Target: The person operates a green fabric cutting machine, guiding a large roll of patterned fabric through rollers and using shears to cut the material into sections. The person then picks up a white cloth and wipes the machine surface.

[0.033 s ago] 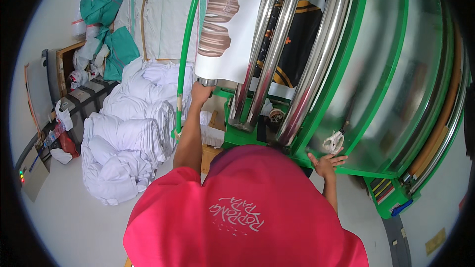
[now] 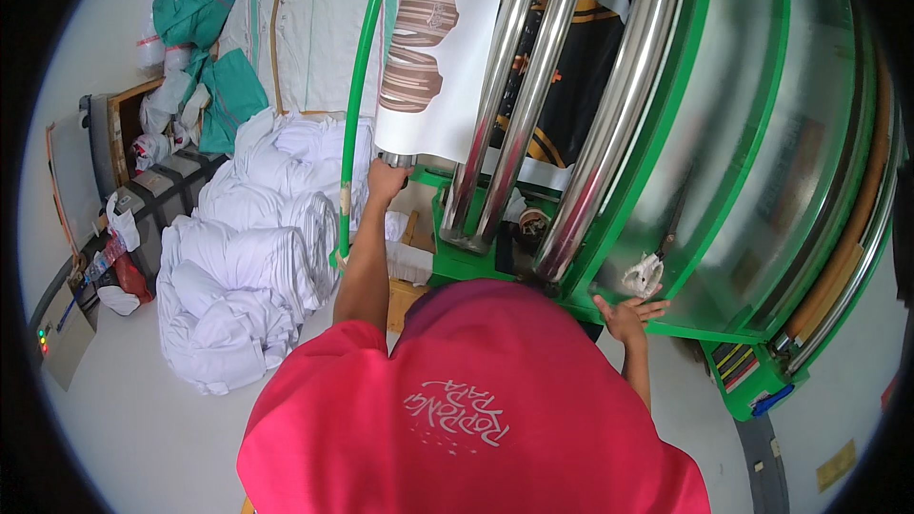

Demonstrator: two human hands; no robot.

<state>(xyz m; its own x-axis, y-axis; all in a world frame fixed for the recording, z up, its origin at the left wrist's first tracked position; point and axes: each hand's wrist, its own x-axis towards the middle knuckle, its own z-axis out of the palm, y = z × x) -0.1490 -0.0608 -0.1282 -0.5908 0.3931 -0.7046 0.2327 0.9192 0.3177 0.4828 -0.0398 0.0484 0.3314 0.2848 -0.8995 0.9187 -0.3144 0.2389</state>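
At the lower end of a white printed paper roll (image 2: 422,124), my left hand (image 2: 386,181) is closed round the metal roller end (image 2: 400,160). Brown striped shapes show on the paper. Beside it, long steel rollers (image 2: 514,105) run over black printed material (image 2: 576,62) with yellow bands in a green-framed machine (image 2: 685,48). My right hand (image 2: 625,317) has its fingers spread at the machine's lower edge, just below a crumpled white item (image 2: 643,274) at the end of a dark rod.
White fabric bundles (image 2: 219,286) lie on the floor at left, with teal bags (image 2: 238,95), grey boxes (image 2: 162,195) and a panel with small lights (image 2: 62,333) beyond. A curved green tube (image 2: 358,86) stands left of the paper. More rollers (image 2: 852,266) line the machine's right side.
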